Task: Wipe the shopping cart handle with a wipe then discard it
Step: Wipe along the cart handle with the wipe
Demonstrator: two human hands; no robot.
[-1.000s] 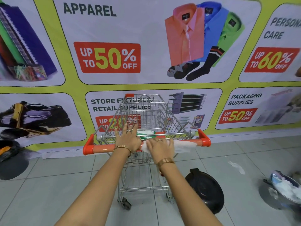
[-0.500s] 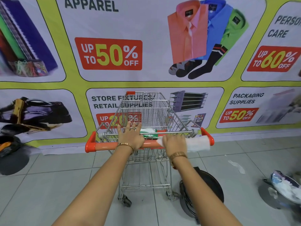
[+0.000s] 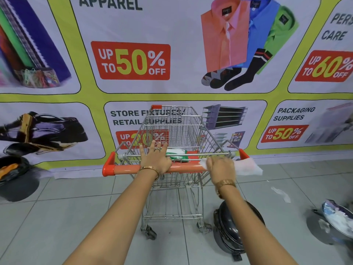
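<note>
A small wire shopping cart (image 3: pixel 179 131) stands in front of me with an orange handle (image 3: pixel 126 169) across its near side. My left hand (image 3: pixel 155 159) rests on the handle's middle, fingers spread over the bar. Over the handle's right part, my right hand (image 3: pixel 220 167) presses a white wipe (image 3: pixel 247 166); the wipe sticks out past the right end cap. A green and white wipes pack (image 3: pixel 176 154) lies in the cart's child seat behind the handle.
A black lidded bin (image 3: pixel 236 224) sits on the tiled floor right of the cart's wheels. Another bin with white waste (image 3: pixel 336 220) is at the far right, a dark bin (image 3: pixel 15 178) at the far left. A white scrap (image 3: pixel 281 194) lies on the floor. A printed banner covers the wall.
My right hand has slid the wipe along the handle from its middle to the right end. My left hand has stayed on the bar.
</note>
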